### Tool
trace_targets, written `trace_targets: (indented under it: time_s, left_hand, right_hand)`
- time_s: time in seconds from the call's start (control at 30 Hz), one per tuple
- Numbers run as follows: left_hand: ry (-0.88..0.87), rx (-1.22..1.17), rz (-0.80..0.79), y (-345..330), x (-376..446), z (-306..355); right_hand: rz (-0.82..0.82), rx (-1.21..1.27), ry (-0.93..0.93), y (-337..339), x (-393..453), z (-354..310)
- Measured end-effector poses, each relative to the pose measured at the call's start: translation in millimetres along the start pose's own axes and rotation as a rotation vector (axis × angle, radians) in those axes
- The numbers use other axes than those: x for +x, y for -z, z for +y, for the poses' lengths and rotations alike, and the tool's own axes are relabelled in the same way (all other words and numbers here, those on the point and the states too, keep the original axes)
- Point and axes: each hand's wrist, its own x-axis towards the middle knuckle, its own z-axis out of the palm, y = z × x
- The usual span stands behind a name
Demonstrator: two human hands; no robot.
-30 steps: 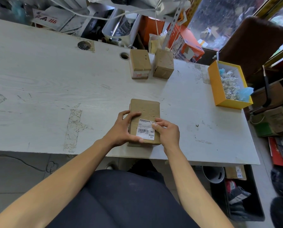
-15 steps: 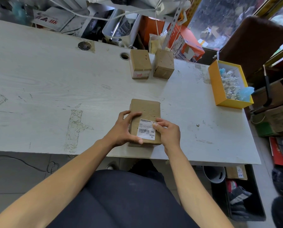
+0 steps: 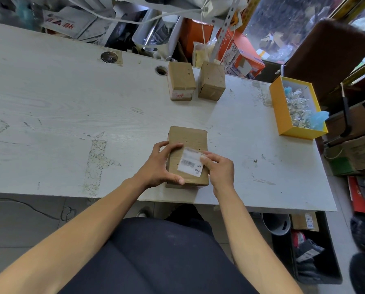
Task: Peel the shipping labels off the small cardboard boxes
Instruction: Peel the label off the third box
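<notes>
A small brown cardboard box [image 3: 188,139] lies flat near the table's front edge. A white shipping label [image 3: 190,163] with a barcode is stuck on its near half. My left hand [image 3: 159,166] grips the box's left side, thumb on the near edge. My right hand [image 3: 219,169] rests at the box's right side, its fingertips on the label's right edge near the top corner. Two more small cardboard boxes [image 3: 181,81] [image 3: 211,82] stand side by side at the back of the table.
A yellow open box [image 3: 281,111] full of crumpled paper scraps sits at the table's right edge. The white table [image 3: 60,115] has a cable hole [image 3: 161,70] at the back. Clutter, cartons and a brown chair [image 3: 328,58] lie behind and to the right.
My right fingertips have shifted along the label's right edge towards its top corner. The box and my left hand have stayed in place.
</notes>
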Motion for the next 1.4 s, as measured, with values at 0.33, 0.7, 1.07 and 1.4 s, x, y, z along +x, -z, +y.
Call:
trace_targets:
  time_s: [0.33, 0.7, 1.07, 1.4]
  left_hand:
    - [-0.005, -0.002, -0.009, 0.7, 2.4, -1.9]
    - [0.027, 0.037, -0.031, 4.3, 2.2, -0.2]
    - [0.127, 0.284, -0.018, 7.6, 22.3, 39.3]
    - [0.122, 0.505, -0.033, 46.9, 44.7, 135.4]
  right_hand:
    - [-0.025, 0.147, -0.124, 17.8, 2.2, -7.8]
    - [0.021, 0.049, -0.062, 19.1, 1.6, -18.5]
    - [-0.158, -0.028, -0.093, 21.3, 19.3, -71.8]
    - [-0.439, -0.345, -0.064, 27.7, 28.8, -133.4]
